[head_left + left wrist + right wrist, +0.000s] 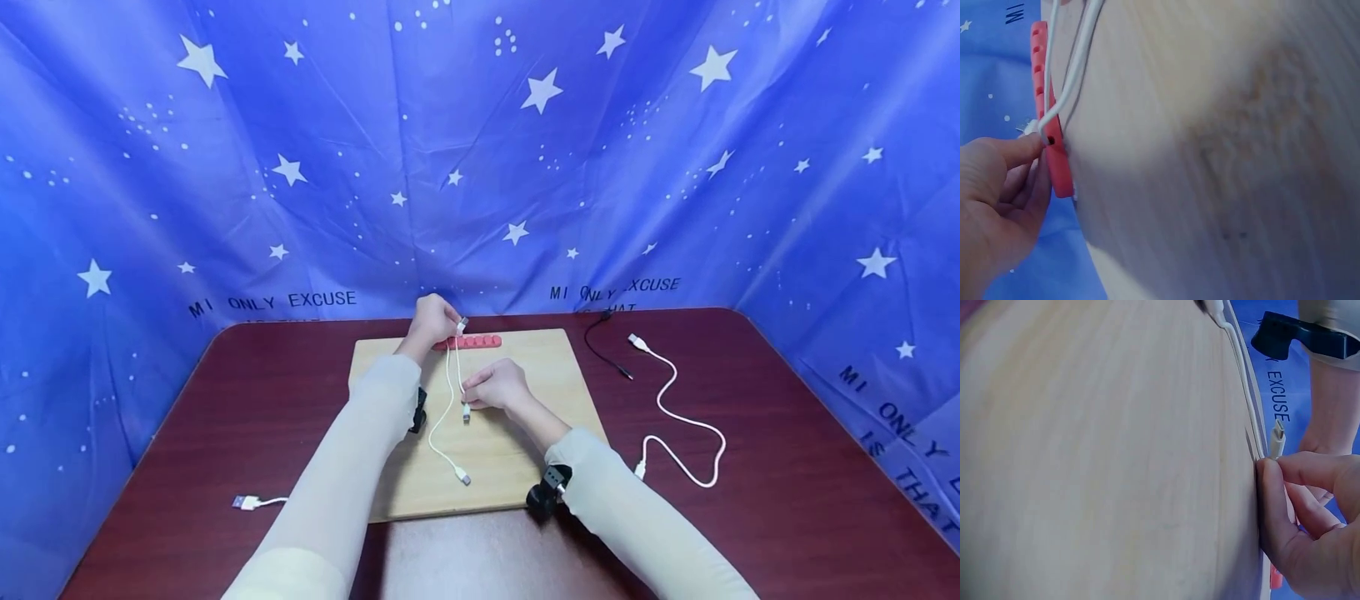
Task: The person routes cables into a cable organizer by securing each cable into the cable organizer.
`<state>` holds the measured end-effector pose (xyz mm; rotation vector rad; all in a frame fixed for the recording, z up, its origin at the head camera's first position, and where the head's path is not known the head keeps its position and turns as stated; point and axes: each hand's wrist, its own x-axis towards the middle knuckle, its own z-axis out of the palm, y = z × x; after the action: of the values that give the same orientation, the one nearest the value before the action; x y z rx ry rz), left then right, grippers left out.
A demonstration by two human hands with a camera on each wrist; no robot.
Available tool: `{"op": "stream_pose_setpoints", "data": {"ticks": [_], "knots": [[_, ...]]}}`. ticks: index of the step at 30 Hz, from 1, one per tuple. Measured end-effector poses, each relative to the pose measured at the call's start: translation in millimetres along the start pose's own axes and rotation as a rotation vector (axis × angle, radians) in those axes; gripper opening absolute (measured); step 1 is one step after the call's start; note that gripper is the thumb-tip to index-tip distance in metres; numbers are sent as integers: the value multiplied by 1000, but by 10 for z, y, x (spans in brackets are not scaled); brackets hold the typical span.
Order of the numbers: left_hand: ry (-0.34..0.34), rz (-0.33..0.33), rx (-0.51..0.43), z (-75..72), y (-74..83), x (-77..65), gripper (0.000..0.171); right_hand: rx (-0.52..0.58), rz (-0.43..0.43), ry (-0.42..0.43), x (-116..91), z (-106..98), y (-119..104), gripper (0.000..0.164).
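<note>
A red cable holder strip [483, 341] with a row of slots lies along the far edge of a wooden board [525, 467]. At the strip's left part, my left hand [435, 320] pinches a white USB cable [1065, 99] just behind its plug [462, 326]. That cable crosses over the strip beside a dark slot, as the left wrist view shows. Nearer to me, my right hand [498, 385] pinches a white cable between thumb and forefinger. A small connector [1277, 439] sticks out past those fingertips. Another white connector [462, 475] lies lower on the board.
Right of the board, a white USB cable [701, 425] curves over the dark red table [780, 400], with a short black cable [606, 346] behind it. At the left, a USB plug [246, 502] leads under my left sleeve. A blue starry curtain [465, 150] hangs behind the table.
</note>
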<state>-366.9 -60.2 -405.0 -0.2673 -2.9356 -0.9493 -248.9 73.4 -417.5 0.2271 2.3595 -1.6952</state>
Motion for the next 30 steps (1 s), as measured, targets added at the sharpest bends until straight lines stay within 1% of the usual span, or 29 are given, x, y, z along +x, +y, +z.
{"op": "stream_pose_setpoints", "data": {"ticks": [4,7,10,17,22,25,30], "knots": [[-22,-13,8,-61,25,13,17,-5,7,-12,-3,-5,-48,18],[-56,-36,-21,-86,6,9,18,-6,27,-27,-19,-9,-49,18],[-65,-53,-55,-95,-15,7,21,1,35,-30,-28,-10,-39,18],[-21,-122,-125,-90,-33,-22,26,-7,24,-31,-60,-11,-32,18],[-13,-106,-149,-101,-43,-55,27,-17,14,-20,-96,-12,-31,18],[-25,-104,-207,-118,-68,-72,29,-37,-8,-22,-128,-24,-28,18],[-49,-117,-315,-156,-138,-116,27,-111,-73,-47,-214,-49,-15,16]]}}
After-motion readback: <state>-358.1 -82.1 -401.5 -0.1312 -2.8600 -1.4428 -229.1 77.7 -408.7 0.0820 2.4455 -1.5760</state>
